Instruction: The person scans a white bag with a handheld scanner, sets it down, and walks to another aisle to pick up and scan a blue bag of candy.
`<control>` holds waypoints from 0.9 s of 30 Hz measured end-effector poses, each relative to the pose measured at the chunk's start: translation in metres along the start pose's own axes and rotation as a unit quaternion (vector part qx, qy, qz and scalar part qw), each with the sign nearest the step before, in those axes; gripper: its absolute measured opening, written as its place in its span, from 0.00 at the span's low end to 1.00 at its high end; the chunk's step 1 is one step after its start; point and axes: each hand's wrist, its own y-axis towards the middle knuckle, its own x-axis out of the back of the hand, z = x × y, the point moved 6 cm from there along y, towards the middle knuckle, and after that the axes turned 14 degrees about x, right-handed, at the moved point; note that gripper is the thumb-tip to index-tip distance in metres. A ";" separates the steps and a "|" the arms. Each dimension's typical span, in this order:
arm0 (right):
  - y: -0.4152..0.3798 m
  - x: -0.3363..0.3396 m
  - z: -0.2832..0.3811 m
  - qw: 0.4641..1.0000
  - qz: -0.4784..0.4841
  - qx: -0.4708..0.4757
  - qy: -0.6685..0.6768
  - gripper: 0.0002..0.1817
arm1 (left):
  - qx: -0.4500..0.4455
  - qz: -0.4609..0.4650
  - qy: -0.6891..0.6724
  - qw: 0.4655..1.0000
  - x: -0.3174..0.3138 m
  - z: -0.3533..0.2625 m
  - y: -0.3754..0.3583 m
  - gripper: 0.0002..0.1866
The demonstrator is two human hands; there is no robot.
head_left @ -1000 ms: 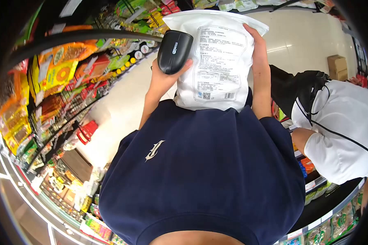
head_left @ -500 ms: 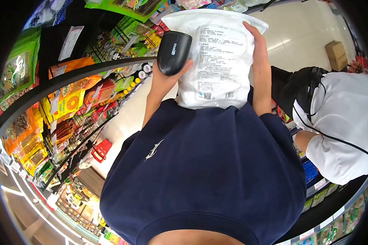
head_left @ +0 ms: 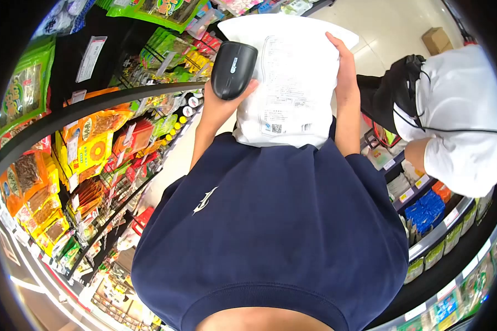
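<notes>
In the upper middle of the head view, a white plastic bag [head_left: 298, 77] is held up in front of my chest. Its printed panel faces me, washed out by glare, with a small square code near the bottom. My right hand [head_left: 345, 71] grips the bag's right edge, fingers partly behind it. A black handheld barcode scanner [head_left: 233, 69] is in my left hand [head_left: 218, 105], thumb along its lower right side. The scanner's body overlaps the bag's left edge; most of my left fingers are hidden behind it.
Shelves with hanging snack packets [head_left: 88, 149] run along the left, bordered by a dark curved rail [head_left: 55, 118]. At right stands a person in a white shirt [head_left: 461, 105] with a black bag [head_left: 395, 88]. Behind lies a cardboard box [head_left: 437, 40]. Lower right shelves hold blue packets [head_left: 425, 211].
The bag looks brighter and its print is fainter. The other person has shifted upward in view, showing more of the right shelf. My hands keep the same holds.
</notes>
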 end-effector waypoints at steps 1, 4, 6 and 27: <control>-0.008 0.005 -0.002 1.000 -0.018 0.000 -0.008 0.19 | -0.003 0.004 -0.007 1.000 -0.002 0.005 -0.005 0.20; -0.029 0.013 -0.003 0.999 -0.027 0.000 -0.020 0.20 | -0.038 -0.008 -0.021 0.999 -0.004 0.021 -0.025 0.18; -0.046 0.017 -0.007 1.000 -0.021 -0.010 -0.019 0.21 | -0.049 0.004 -0.015 0.999 -0.005 0.030 -0.040 0.17; -0.197 0.058 -0.002 0.993 -0.091 0.003 -0.075 0.18 | -0.038 0.046 -0.061 0.996 -0.040 0.099 -0.171 0.21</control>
